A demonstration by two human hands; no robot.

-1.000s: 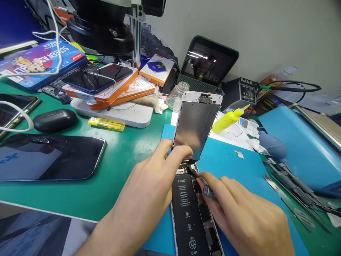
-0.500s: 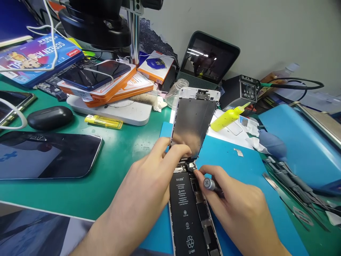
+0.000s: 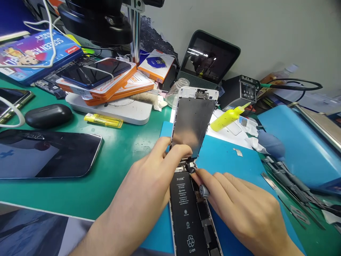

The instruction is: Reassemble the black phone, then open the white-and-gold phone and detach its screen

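An opened phone body point(image 3: 190, 220) with a black battery point(image 3: 185, 209) lies on a blue mat point(image 3: 229, 160). Its screen panel point(image 3: 193, 121) stands tilted up from the top end, metal back facing me. My left hand point(image 3: 144, 192) pinches the panel's lower edge with thumb and fingers. My right hand point(image 3: 239, 209) holds a small screwdriver point(image 3: 204, 191), its fingertips at the connector area just below the raised panel.
A large dark phone point(image 3: 48, 154) lies at left on the green mat. Behind are a black case point(image 3: 48, 115), a yellow lighter point(image 3: 103, 120), orange boxes with a phone point(image 3: 98, 76), a yellow bottle point(image 3: 226, 119), a soldering station point(image 3: 246, 91). Tools point(image 3: 290, 183) lie at right.
My right hand has lowered and shifted slightly, its fingertips pressing closer to the connector area. The left hand keeps the panel upright; the view has shifted a little.
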